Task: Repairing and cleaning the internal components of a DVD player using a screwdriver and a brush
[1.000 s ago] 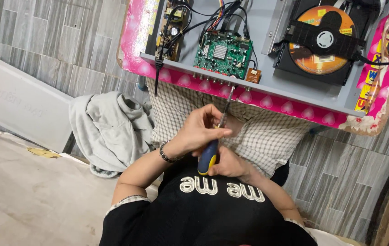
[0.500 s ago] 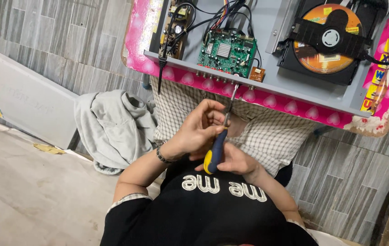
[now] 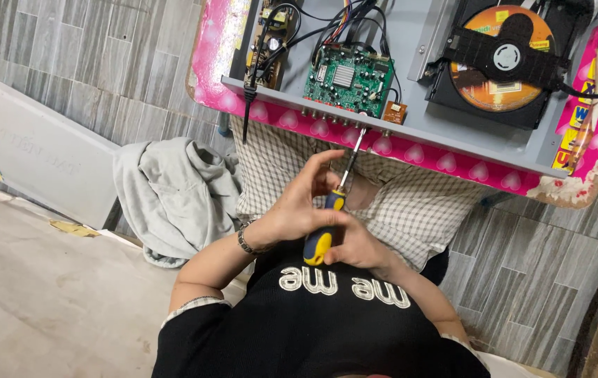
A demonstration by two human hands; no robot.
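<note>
Grey floor tiles surround both hands (image 3: 327,224) clamped on a blue-and-yellow-handled screwdriver (image 3: 325,227), its shaft reaching the opened player (image 3: 453,140).

home repair spot: opened disc player (image 3: 453,84), tiled floor (image 3: 47,56)

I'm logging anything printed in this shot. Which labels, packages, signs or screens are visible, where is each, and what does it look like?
Disc label: top right, in the open player's tray; round, orange and yellow, partly under a black clamp bar.
Sticker strip: right edge of the pink table; narrow, yellow with coloured print.
Flat panel: left, lying on the floor by the tiled wall; pale grey rectangle, orange-yellow picture at its end.
No screens in view.
</note>
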